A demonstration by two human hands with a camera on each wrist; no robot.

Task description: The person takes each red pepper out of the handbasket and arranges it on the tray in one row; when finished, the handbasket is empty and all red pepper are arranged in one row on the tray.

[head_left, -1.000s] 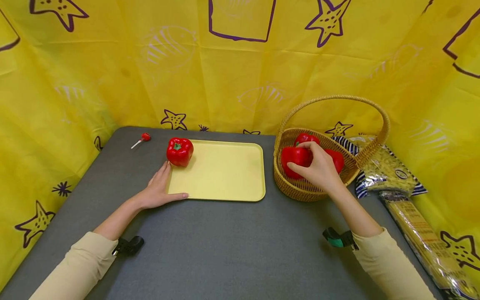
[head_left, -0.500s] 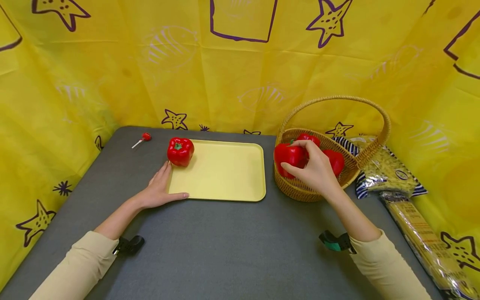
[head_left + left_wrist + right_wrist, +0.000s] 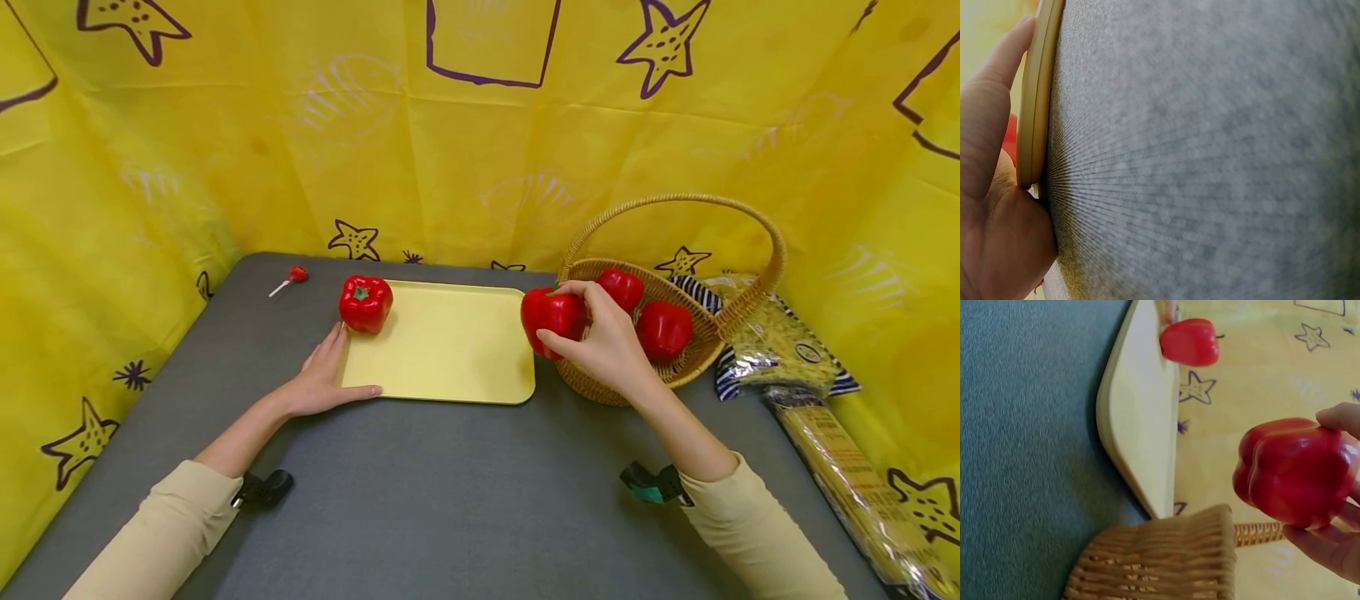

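Observation:
My right hand grips a red bell pepper between thumb and fingers. In the right wrist view that bell pepper hangs in the air, apart from the wicker basket. A second red bell pepper sits upright at the far left corner of the pale yellow tray. My left hand rests against the tray's near left corner, fingers straight along the left side and thumb on the front edge. The left wrist view shows the thumb touching the tray rim.
Two more red bell peppers, one at the back and one at the right, lie in the basket under its tall handle. A lollipop lies at the far left. Packaged pasta and a long noodle packet line the right.
My right hand has brought the bell pepper up and left, from inside the basket to between its left rim and the tray. The left hand stays on the tray.

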